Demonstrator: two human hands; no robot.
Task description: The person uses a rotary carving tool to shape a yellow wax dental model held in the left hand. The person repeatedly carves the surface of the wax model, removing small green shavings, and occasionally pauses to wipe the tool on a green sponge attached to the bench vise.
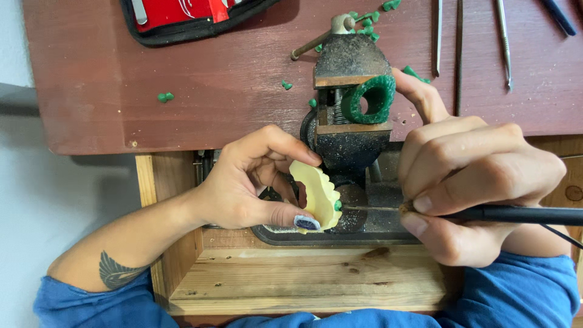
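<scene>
My left hand (255,182) pinches a pale yellow curved wax piece (317,191) between thumb and fingers, just below a small bench vise (349,136). A tiny green blob sits on the piece's right edge. My right hand (473,182) grips a black pen-like tool (516,214) whose thin metal tip (364,208) points left and touches that green spot. The vise jaws hold a green wax ring (370,100), and my right index finger reaches up beside it.
A reddish-brown bench top (182,91) carries scattered green wax bits, a red and black case (182,18) at the back left and several slim metal tools (461,36) at the back right. A wooden drawer tray (303,279) lies below my hands.
</scene>
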